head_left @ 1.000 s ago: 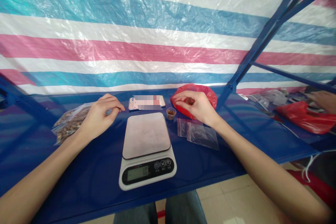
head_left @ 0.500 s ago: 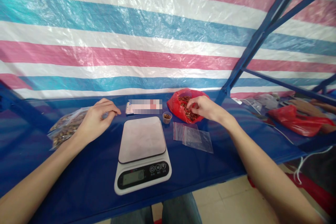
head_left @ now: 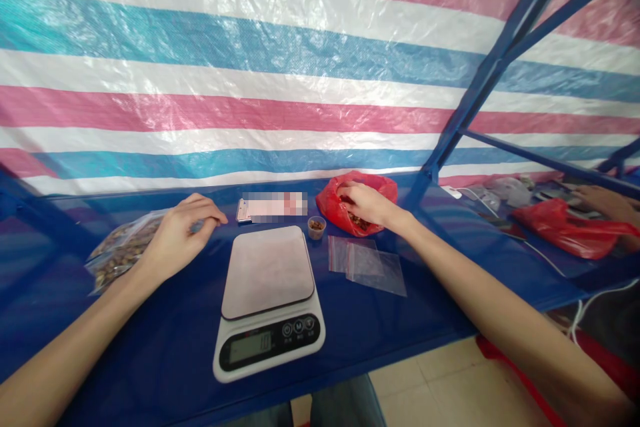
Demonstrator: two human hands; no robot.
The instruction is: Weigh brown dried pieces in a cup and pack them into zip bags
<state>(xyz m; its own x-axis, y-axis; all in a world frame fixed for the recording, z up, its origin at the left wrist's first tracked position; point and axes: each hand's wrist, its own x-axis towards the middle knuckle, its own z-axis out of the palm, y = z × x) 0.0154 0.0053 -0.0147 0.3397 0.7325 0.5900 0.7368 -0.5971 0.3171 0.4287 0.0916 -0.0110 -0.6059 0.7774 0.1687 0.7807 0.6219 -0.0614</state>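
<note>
My right hand (head_left: 367, 201) reaches into an open red plastic bag (head_left: 330, 203) of small reddish-brown dried pieces. Its fingertips are hidden among them, so I cannot tell whether they grip any. On the left, my left hand (head_left: 186, 233) rests with fingers loosely bent and apart, holding nothing. It lies beside a clear zip bag (head_left: 123, 250) filled with brownish pieces, partly covering it. Between my hands sits a white kitchen scale (head_left: 270, 273) with a bare plate and a lit display. A small clear cup (head_left: 317, 227) with brown pieces stands between the scale and the red bag.
Two flat clear zip bags (head_left: 376, 268) overlap in front of the red bag. A phone-like flat item (head_left: 273, 207), blurred out, lies behind the scale. Blue metal bars (head_left: 465, 107) rise at right. Beyond them, another person's hand (head_left: 607, 203) is near a second red bag (head_left: 565, 227).
My right hand has moved left and deeper into the red bag, its fingertips now hidden. My left hand stays in place. The view has shifted slightly.
</note>
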